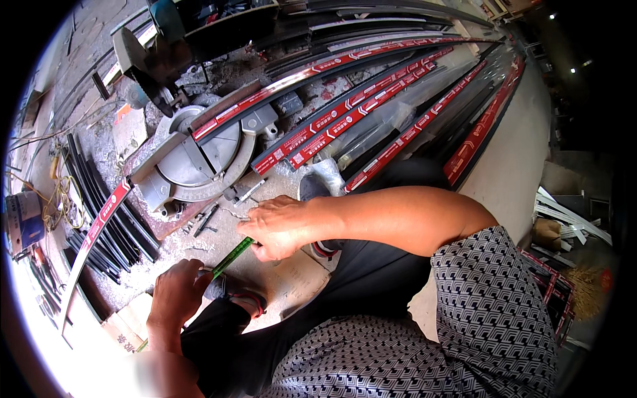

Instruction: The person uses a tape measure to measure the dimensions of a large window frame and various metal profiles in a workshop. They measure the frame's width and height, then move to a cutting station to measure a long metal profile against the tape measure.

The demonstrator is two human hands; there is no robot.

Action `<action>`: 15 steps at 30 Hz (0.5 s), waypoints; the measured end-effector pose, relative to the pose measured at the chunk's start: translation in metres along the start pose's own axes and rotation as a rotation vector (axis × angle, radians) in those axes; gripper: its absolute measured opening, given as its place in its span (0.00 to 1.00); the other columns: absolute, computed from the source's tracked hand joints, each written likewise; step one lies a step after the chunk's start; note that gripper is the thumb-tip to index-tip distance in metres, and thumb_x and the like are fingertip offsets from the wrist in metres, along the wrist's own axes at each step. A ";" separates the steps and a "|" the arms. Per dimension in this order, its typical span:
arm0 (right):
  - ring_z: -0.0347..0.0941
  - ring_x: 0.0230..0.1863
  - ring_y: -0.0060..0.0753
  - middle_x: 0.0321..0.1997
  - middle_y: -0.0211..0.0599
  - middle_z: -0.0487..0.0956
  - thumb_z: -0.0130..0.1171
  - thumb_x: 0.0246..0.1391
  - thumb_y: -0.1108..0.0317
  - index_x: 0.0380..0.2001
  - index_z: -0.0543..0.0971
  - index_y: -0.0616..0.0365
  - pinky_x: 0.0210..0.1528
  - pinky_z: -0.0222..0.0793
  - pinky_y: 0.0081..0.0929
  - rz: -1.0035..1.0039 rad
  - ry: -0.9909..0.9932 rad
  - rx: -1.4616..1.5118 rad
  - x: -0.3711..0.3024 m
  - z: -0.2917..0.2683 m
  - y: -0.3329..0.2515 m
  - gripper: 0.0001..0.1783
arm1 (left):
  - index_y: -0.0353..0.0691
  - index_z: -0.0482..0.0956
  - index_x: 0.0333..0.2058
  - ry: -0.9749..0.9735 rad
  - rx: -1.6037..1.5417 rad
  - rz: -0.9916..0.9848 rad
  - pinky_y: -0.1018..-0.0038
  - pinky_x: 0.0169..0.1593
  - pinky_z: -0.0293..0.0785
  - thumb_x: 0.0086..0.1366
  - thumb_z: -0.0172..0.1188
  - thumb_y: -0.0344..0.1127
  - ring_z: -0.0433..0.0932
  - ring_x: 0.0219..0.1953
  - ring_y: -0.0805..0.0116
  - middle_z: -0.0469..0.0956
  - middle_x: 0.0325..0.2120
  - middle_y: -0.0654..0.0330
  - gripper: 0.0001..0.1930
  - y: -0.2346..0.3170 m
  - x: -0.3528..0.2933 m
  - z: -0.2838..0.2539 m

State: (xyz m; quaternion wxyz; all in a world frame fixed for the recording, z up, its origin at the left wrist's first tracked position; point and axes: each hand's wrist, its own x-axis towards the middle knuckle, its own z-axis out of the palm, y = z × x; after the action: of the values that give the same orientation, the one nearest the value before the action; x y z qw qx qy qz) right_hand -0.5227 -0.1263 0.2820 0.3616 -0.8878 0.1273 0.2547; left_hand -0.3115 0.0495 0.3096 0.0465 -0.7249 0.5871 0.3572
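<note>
A narrow green strip, like a tape measure blade (233,257), is stretched at a slant between my two hands. My right hand (277,229) is closed on its upper end, just in front of the mitre saw. Lower and to the left, my left hand (175,293) pinches the strip, and a thin bit of it shows again below my wrist. The mitre saw's round metal base (202,159) stands beyond my hands. Across the saw lies a long strip with a red label (259,96), and a red-labelled piece (109,207) curves out at its left side.
Several dark profiles with red labels (345,119) lie at the far right of the saw. Black strips (109,205) are bundled on the left. The saw blade (151,96) is raised behind the base. Small dark tools (207,220) and a white pen-like stick (251,191) lie near my right hand.
</note>
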 end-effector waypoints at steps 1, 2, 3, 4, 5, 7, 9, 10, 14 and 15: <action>0.78 0.49 0.63 0.47 0.61 0.78 0.55 0.56 0.55 0.48 0.74 0.63 0.50 0.75 0.55 0.001 -0.006 0.000 -0.002 -0.002 -0.001 0.24 | 0.39 0.80 0.42 -0.034 -0.024 -0.021 0.55 0.46 0.74 0.66 0.62 0.40 0.80 0.41 0.46 0.81 0.36 0.49 0.12 0.004 -0.001 -0.003; 0.78 0.49 0.63 0.46 0.60 0.78 0.55 0.56 0.55 0.48 0.75 0.64 0.50 0.75 0.55 -0.006 0.004 -0.002 -0.004 -0.003 0.000 0.24 | 0.39 0.80 0.42 -0.024 -0.032 -0.011 0.55 0.46 0.74 0.66 0.62 0.40 0.80 0.41 0.46 0.81 0.36 0.49 0.12 0.006 0.001 -0.004; 0.78 0.48 0.64 0.46 0.60 0.79 0.55 0.56 0.55 0.48 0.75 0.64 0.49 0.75 0.55 -0.012 0.015 -0.004 -0.005 -0.002 0.001 0.24 | 0.39 0.80 0.41 -0.013 -0.040 0.000 0.55 0.46 0.74 0.66 0.62 0.40 0.80 0.41 0.46 0.81 0.36 0.48 0.12 0.005 0.000 -0.003; 0.78 0.47 0.64 0.45 0.60 0.79 0.55 0.56 0.55 0.47 0.75 0.64 0.49 0.75 0.55 -0.017 0.027 -0.005 -0.005 0.000 0.001 0.24 | 0.39 0.81 0.41 -0.003 -0.046 0.012 0.55 0.45 0.74 0.66 0.62 0.40 0.80 0.41 0.46 0.81 0.36 0.48 0.12 0.005 -0.002 -0.002; 0.78 0.47 0.64 0.45 0.59 0.79 0.55 0.55 0.54 0.47 0.75 0.64 0.49 0.75 0.55 -0.023 0.035 -0.001 -0.002 -0.001 0.000 0.24 | 0.39 0.81 0.41 -0.007 -0.047 -0.004 0.55 0.45 0.74 0.65 0.62 0.41 0.80 0.41 0.45 0.81 0.36 0.48 0.12 0.003 -0.003 -0.002; 0.78 0.48 0.63 0.45 0.60 0.79 0.54 0.55 0.55 0.47 0.75 0.64 0.50 0.75 0.55 0.002 -0.048 0.011 0.001 -0.006 0.002 0.24 | 0.38 0.81 0.41 -0.003 -0.061 0.004 0.55 0.45 0.75 0.64 0.62 0.42 0.81 0.41 0.45 0.81 0.36 0.48 0.13 0.002 -0.001 0.002; 0.78 0.49 0.61 0.45 0.60 0.79 0.54 0.55 0.56 0.48 0.74 0.64 0.50 0.75 0.54 0.011 -0.093 0.015 0.003 -0.009 -0.003 0.24 | 0.38 0.82 0.41 0.009 -0.045 0.018 0.55 0.45 0.75 0.64 0.62 0.41 0.81 0.41 0.46 0.81 0.36 0.48 0.13 0.003 -0.004 -0.001; 0.78 0.49 0.62 0.45 0.60 0.79 0.54 0.55 0.56 0.48 0.74 0.64 0.50 0.75 0.54 0.015 -0.047 0.000 0.001 -0.009 -0.001 0.24 | 0.39 0.82 0.41 0.029 -0.048 0.042 0.55 0.46 0.75 0.64 0.62 0.41 0.81 0.41 0.46 0.81 0.36 0.48 0.13 0.006 -0.001 -0.001; 0.78 0.48 0.63 0.46 0.60 0.78 0.55 0.56 0.56 0.49 0.74 0.64 0.51 0.74 0.55 -0.026 0.023 0.004 0.002 -0.003 0.001 0.24 | 0.38 0.81 0.39 0.069 -0.023 0.100 0.56 0.43 0.75 0.63 0.64 0.41 0.80 0.39 0.47 0.80 0.33 0.50 0.12 0.005 -0.004 -0.004; 0.77 0.48 0.63 0.46 0.59 0.78 0.54 0.57 0.56 0.49 0.74 0.63 0.50 0.74 0.55 -0.008 0.008 0.014 0.003 -0.005 0.000 0.23 | 0.38 0.81 0.39 0.072 -0.025 0.101 0.56 0.43 0.75 0.63 0.64 0.41 0.80 0.39 0.48 0.80 0.33 0.50 0.12 0.005 -0.005 -0.004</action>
State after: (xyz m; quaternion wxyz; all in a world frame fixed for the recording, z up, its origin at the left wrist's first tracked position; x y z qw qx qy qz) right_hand -0.5181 -0.1299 0.2834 0.3686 -0.8867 0.1269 0.2486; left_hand -0.3138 0.0501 0.3174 -0.0017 -0.7074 0.6197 0.3401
